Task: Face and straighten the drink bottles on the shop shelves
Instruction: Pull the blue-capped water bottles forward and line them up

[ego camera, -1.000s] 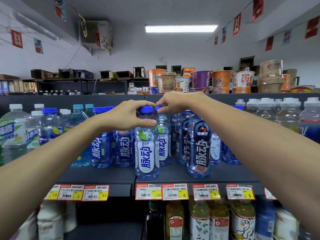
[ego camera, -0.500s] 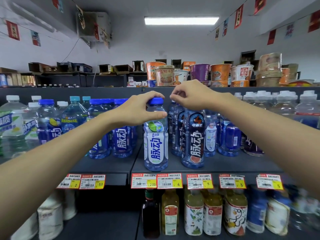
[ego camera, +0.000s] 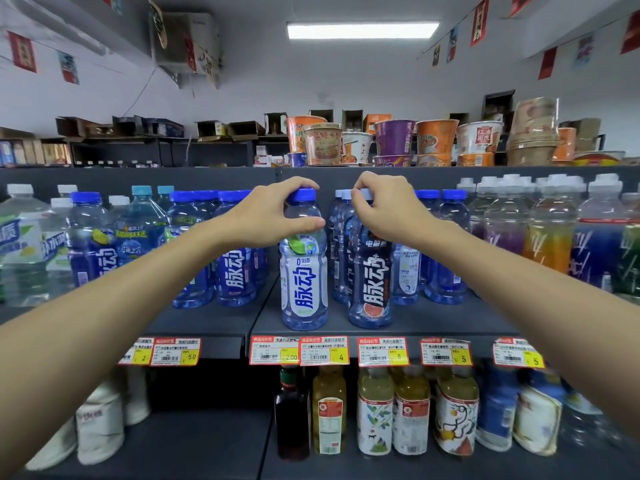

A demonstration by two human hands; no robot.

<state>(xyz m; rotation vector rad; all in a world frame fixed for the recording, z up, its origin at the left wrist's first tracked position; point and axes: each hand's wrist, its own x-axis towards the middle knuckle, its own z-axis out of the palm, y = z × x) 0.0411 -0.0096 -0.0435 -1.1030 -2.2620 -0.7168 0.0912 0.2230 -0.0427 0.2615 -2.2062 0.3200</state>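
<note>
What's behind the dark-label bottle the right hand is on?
Blue-capped bottles stand in rows behind the dark-label bottle. The right hand grips its top and covers whatever stands directly behind; the rows' depth is hidden.

A shop: shelves point(ego camera: 450, 318) of drink bottles point(ego camera: 304, 282) with price tags point(ego camera: 323, 351) (cup noodles point(ego camera: 394, 136) on top).

left hand point(ego camera: 273, 216): gripping white-label bottle point(ego camera: 304, 282) neck
right hand point(ego camera: 388, 209): curling over dark-label bottle point(ego camera: 374, 285) top, grip unclear
arms: reaching forward
</note>
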